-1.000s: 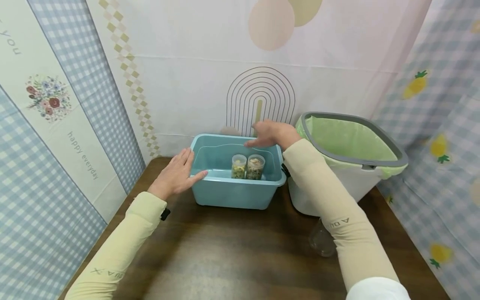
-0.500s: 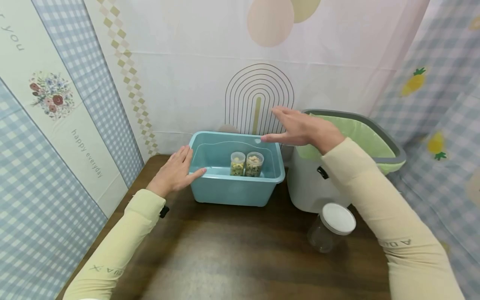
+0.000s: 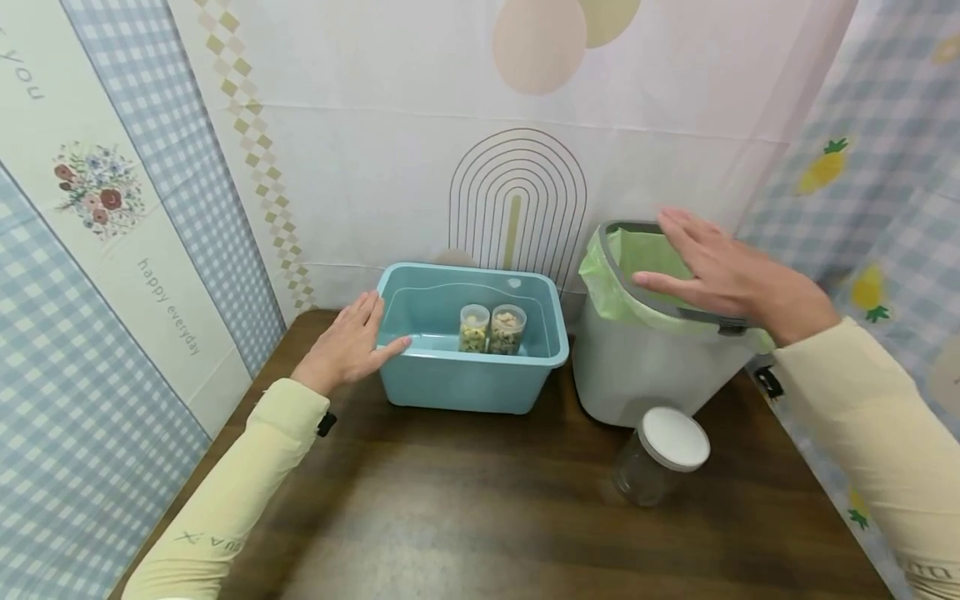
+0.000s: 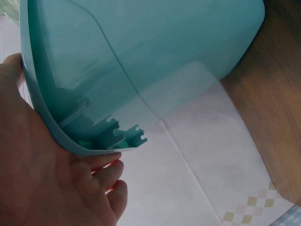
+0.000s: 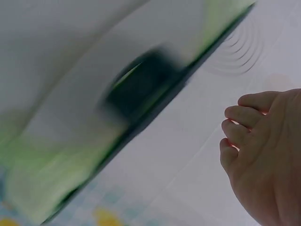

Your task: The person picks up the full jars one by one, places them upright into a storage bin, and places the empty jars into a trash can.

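A teal plastic tub (image 3: 465, 379) stands at the back of the brown table (image 3: 480, 517). Inside it two small clear jars (image 3: 491, 330) of mixed bits stand side by side. My left hand (image 3: 351, 342) lies flat against the tub's left rim with straight fingers; the left wrist view shows that palm (image 4: 51, 183) pressed to the teal tub wall (image 4: 141, 52). My right hand (image 3: 723, 271) hovers with spread fingers over the white bin (image 3: 637, 367) lined with a green bag (image 3: 648, 254), holding nothing. The right wrist view shows its fingers (image 5: 244, 136) beside the blurred bin rim (image 5: 141, 89).
A clear jar with a white lid (image 3: 660, 454) stands on the table in front of the bin. Patterned cloth walls close in the left, back and right sides. The table's front half is bare wood.
My right hand has swung from above the tub's back rim to the right, over the bin. The left hand and the tub have stayed put.
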Action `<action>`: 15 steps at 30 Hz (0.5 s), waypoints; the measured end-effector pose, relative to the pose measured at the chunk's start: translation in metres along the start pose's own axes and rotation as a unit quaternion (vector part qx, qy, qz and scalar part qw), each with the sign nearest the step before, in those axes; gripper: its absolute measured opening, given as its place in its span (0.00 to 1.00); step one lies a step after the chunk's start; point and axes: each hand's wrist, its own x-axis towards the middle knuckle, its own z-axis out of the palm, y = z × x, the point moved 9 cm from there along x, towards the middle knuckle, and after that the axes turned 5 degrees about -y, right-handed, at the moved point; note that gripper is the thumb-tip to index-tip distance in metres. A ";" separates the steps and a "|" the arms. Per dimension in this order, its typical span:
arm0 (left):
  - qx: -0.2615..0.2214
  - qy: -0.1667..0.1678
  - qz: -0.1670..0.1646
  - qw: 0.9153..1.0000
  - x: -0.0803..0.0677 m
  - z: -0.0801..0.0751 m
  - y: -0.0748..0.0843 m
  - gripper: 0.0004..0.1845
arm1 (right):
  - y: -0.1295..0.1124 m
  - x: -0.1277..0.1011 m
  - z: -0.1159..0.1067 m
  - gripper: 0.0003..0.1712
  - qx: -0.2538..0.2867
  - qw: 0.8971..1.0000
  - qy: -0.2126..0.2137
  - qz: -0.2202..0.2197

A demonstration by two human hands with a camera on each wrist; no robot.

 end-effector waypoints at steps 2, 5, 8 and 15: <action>-0.002 0.000 0.000 1.000 0.000 0.000 0.003 0.53 | 0.019 -0.009 0.002 0.61 0.001 1.000 -0.003 0.012; -0.003 -0.002 -0.002 1.000 0.000 0.001 0.006 0.53 | 0.048 -0.023 0.009 0.61 -0.004 0.999 -0.016 0.039; -0.005 -0.006 -0.001 1.000 0.001 0.004 0.011 0.53 | 0.077 -0.040 0.015 0.62 -0.001 0.998 -0.024 0.063; -0.009 0.001 0.004 1.000 0.005 0.001 0.023 0.53 | 0.129 -0.073 0.023 0.60 0.026 0.995 -0.020 0.093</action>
